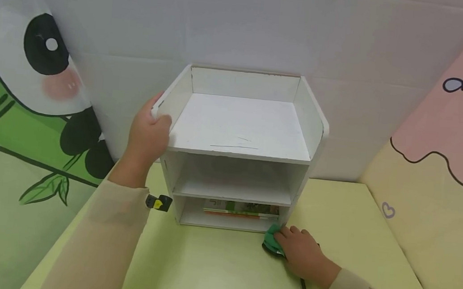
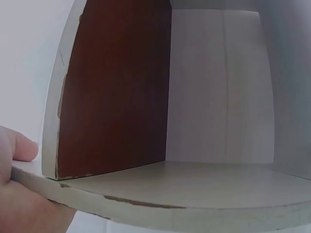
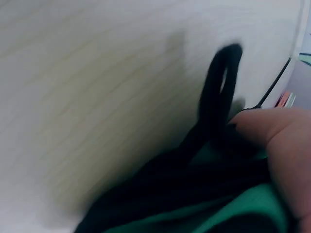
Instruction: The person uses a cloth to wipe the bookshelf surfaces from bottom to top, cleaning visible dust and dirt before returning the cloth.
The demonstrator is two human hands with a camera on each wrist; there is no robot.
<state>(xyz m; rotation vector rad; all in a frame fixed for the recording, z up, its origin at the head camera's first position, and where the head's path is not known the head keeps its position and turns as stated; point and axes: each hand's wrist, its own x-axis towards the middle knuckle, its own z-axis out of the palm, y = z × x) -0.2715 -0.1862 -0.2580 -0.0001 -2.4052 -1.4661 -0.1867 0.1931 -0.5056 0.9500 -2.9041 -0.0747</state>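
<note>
A white wooden shelf unit (image 1: pixel 241 125) stands on the pale yellow table against the back wall. My left hand (image 1: pixel 148 132) grips the front of its upper left side panel, with the thumb on the inner side. Chipped white paint shows along the panel edge (image 2: pixel 218 218) in the left wrist view. Low at the unit's front right corner, my right hand (image 1: pixel 302 252) holds a bunched green cloth (image 1: pixel 272 239) with black edging. From that cloth a black loop (image 3: pixel 209 92) sticks out in the right wrist view, beside a fingertip. The palm side of the right hand is hidden.
Several thin books (image 1: pixel 241 209) lie flat in the bottom compartment. The yellow tabletop (image 1: pixel 206 268) spreads in front of the unit and to its right. Walls with cartoon drawings rise at both sides, and a plain white wall (image 1: pixel 259 30) stands behind.
</note>
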